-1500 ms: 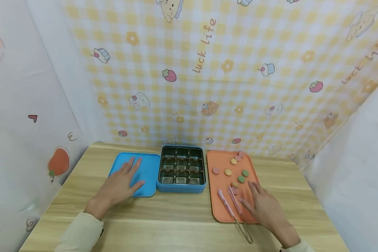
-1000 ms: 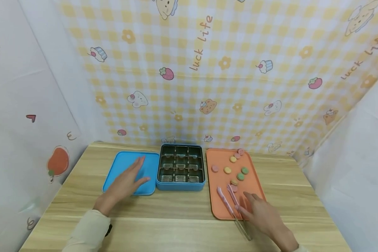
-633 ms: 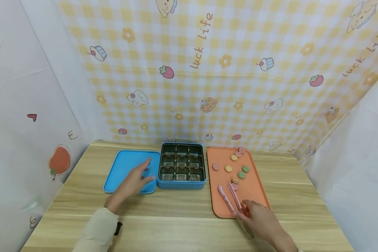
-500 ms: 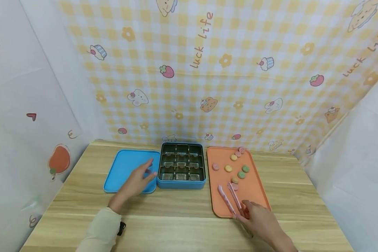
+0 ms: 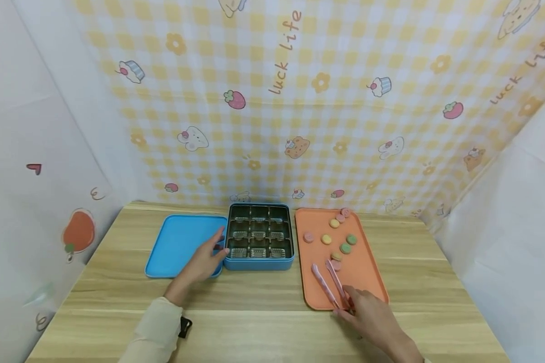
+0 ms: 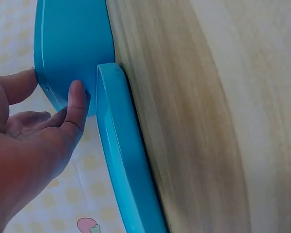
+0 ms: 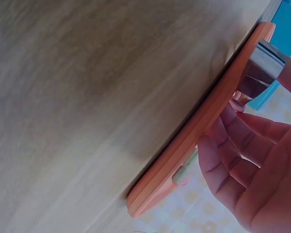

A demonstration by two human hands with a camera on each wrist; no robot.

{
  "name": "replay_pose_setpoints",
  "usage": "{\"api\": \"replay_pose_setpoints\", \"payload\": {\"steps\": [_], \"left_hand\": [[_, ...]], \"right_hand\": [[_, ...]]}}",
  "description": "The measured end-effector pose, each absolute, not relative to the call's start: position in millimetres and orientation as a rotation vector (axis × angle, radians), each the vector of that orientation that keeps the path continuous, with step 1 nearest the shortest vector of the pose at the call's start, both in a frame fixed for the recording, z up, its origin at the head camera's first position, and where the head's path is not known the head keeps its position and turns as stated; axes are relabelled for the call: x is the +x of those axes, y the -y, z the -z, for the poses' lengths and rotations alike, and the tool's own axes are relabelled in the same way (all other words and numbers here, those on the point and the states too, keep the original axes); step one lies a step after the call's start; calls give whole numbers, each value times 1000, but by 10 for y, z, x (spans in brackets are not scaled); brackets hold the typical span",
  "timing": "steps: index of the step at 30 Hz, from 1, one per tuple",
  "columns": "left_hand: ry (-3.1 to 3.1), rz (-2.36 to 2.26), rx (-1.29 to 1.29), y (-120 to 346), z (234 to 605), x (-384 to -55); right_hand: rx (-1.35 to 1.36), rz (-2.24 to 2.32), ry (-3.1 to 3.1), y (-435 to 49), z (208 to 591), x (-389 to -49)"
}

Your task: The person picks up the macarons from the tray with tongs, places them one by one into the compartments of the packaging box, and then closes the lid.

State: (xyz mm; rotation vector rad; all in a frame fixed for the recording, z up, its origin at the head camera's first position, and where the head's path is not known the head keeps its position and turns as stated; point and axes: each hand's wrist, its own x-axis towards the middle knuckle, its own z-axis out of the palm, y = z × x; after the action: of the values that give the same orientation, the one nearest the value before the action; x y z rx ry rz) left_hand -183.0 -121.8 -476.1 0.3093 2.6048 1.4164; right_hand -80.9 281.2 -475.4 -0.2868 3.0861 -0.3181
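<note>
A blue tin (image 5: pixel 259 264) with a dark divided insert stands in the middle of the table. At its left side is my left hand (image 5: pixel 204 263); in the left wrist view the thumb touches the tin's rim and the loosely bent fingers lie by its wall. Pink-tipped tongs (image 5: pixel 324 285) rest on the orange tray (image 5: pixel 363 277), their metal end toward me. My right hand (image 5: pixel 371 316) pinches the tongs near that metal end (image 7: pixel 267 60) between thumb and fingers. Small macarons, such as a green one (image 5: pixel 345 248) and a yellow one (image 5: pixel 326 239), lie beyond the tongs.
A shallow blue lid (image 5: pixel 174 249) lies left of the tin, partly under my left forearm and hand. Behind the wooden table (image 5: pixel 259 333) hangs a checked cloth (image 5: pixel 254 126), and pale sheets (image 5: pixel 508 242) flank both sides.
My left hand has moved right from over the blue lid to the tin's side. My right hand has come down and left from the tray's right edge and taken hold of the tongs.
</note>
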Motion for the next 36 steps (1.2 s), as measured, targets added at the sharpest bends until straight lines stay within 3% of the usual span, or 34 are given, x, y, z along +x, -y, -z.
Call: {"api": "replay_pose_setpoints", "payload": {"steps": [19,36], "left_hand": [[-2424,-1474,299,1199,4818,-1873],[-2350,-1545,298,1172,4832,-1866]], "right_hand": [[-280,538,-3135,-2771,4772,-933],[-324,679,-3140,-2505,4770,-1423]]}}
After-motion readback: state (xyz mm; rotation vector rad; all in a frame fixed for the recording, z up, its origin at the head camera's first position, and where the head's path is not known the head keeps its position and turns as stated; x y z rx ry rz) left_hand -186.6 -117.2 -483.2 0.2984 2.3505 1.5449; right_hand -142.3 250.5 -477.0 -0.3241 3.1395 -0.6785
